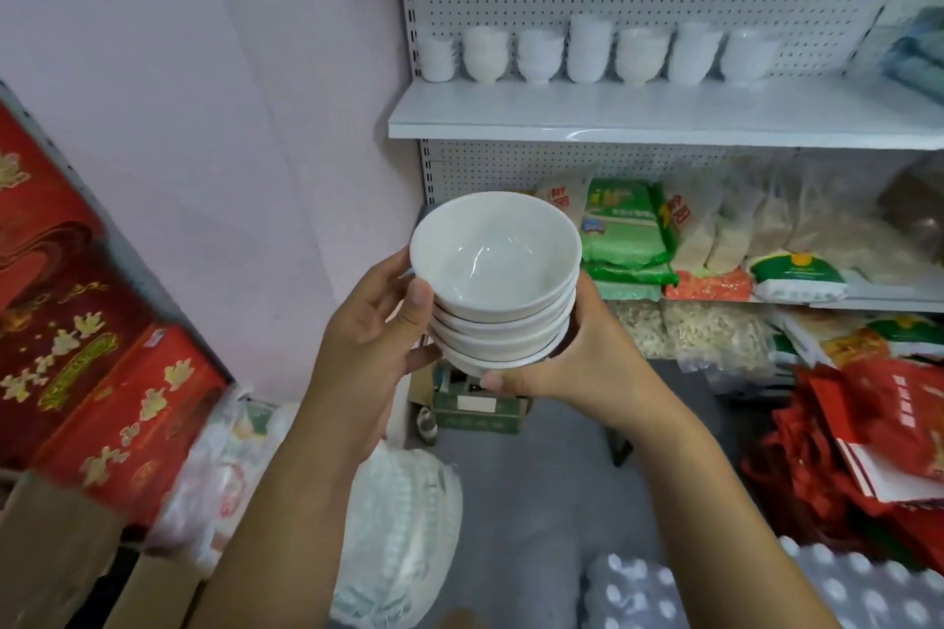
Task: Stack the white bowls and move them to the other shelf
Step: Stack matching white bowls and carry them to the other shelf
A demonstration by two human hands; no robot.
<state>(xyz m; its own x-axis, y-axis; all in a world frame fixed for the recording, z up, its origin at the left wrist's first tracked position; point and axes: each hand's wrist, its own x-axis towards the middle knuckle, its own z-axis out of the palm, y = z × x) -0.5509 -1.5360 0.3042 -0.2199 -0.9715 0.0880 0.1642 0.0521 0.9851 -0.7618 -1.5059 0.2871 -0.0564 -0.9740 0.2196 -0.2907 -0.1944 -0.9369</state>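
While the fingers [420, 301] of the left hand [373, 337] curl round one side of the stack of white bowls [495, 266], the right hand [577, 363] clasps the other side and its base; the stack is held in mid-air before the shelf [664, 115], where a row of bowls [587, 51] stands; rice bags [628, 240] lie below.

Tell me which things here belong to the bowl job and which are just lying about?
Job: bowl stack, held in left hand and right hand; white shelf; shelved bowls.
Lying about: red boxes; green bags; bottle pack; red bags.
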